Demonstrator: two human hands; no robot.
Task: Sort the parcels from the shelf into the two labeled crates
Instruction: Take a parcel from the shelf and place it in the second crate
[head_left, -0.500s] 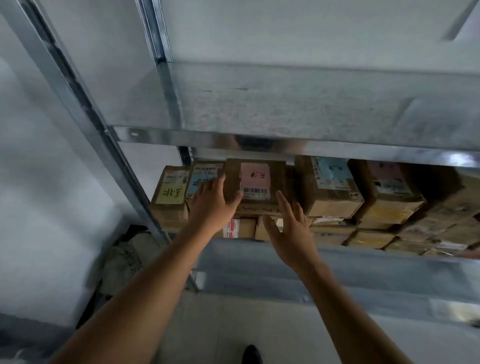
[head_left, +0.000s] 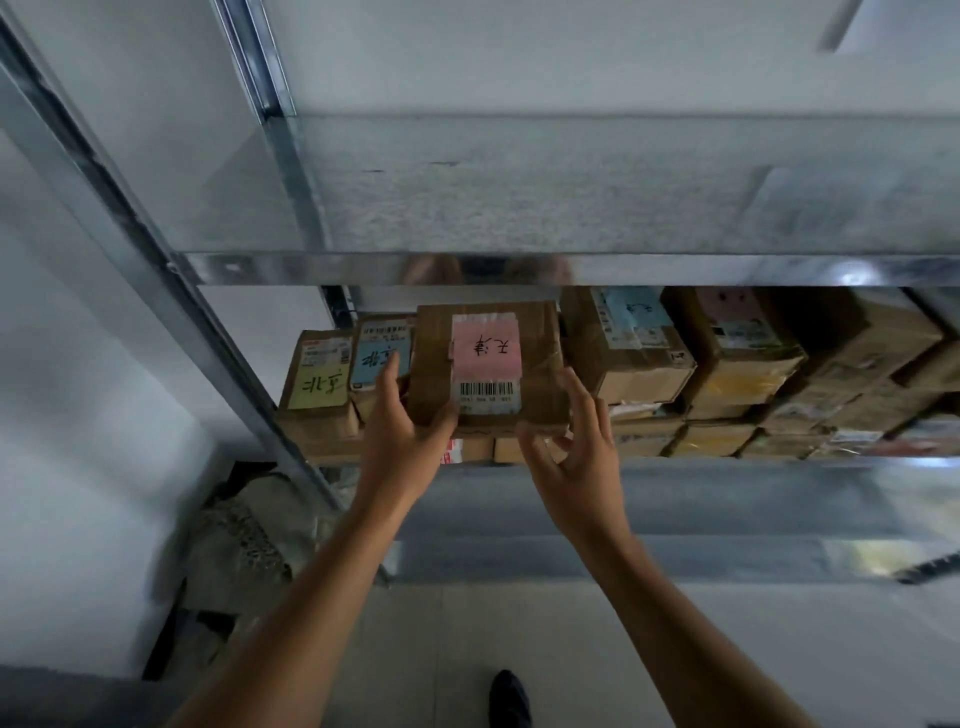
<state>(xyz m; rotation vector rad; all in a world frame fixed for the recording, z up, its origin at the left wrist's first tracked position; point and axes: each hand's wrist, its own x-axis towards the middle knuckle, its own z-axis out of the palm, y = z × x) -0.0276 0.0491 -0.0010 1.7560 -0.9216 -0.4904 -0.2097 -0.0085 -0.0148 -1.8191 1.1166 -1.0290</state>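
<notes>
The opening runs between the rail (head_left: 675, 267) of the upper shelf (head_left: 519, 197) and the lower shelf (head_left: 727, 499), closed off on the left by the slanted post (head_left: 156, 291). Stacked parcels fill it from side to side. The pink parcel (head_left: 485, 358) tops its stack, its upper edge close under the rail, so little room is left above it. The left grip (head_left: 400, 431) holds it with fingers in the narrow gap beside the blue parcel (head_left: 376, 353). The right grip (head_left: 582, 452) clasps it in the wider gap beside the box (head_left: 628, 338) on the right. In front of the shelf the floor (head_left: 467, 623) lies open, apart from a shoe (head_left: 509, 693).
</notes>
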